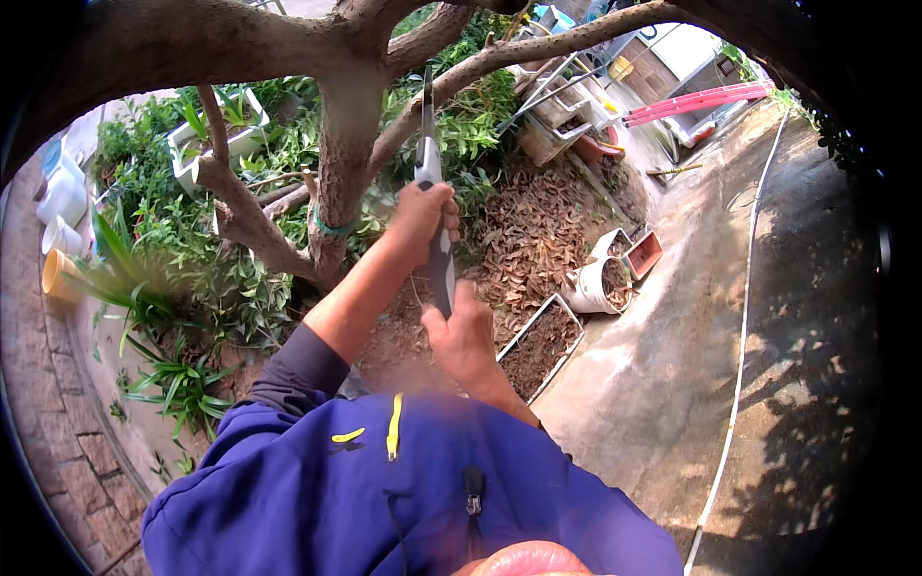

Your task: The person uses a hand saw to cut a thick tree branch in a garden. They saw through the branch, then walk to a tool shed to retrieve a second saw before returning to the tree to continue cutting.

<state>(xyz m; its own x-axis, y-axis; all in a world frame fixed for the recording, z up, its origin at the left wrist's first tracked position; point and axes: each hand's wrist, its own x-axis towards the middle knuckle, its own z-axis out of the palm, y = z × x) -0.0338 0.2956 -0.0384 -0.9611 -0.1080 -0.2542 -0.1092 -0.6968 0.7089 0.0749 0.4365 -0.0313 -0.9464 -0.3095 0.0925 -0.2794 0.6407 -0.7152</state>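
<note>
A pruning saw (428, 154) with a long dark blade and a grey-and-black handle points up toward the tree (341, 144), its tip at or just below a thick overhead branch. Whether the blade touches bark I cannot tell. My left hand (424, 216) is wrapped round the upper part of the handle. Lower down, my right hand (461, 331) holds the handle's bottom end, thumb raised alongside it. A thinner branch (471, 69) slants up to the right behind the blade, and a green tie (331, 228) circles a lower limb.
A white planter (182, 154) sits among leafy plants at left, beside stacked pots (60, 192). Dry leaves (519, 221), a soil trough (538, 350) and buckets (600, 286) lie right of the tree. A white hose (744, 365) runs along the concrete; pink poles (696, 101) lie at the back.
</note>
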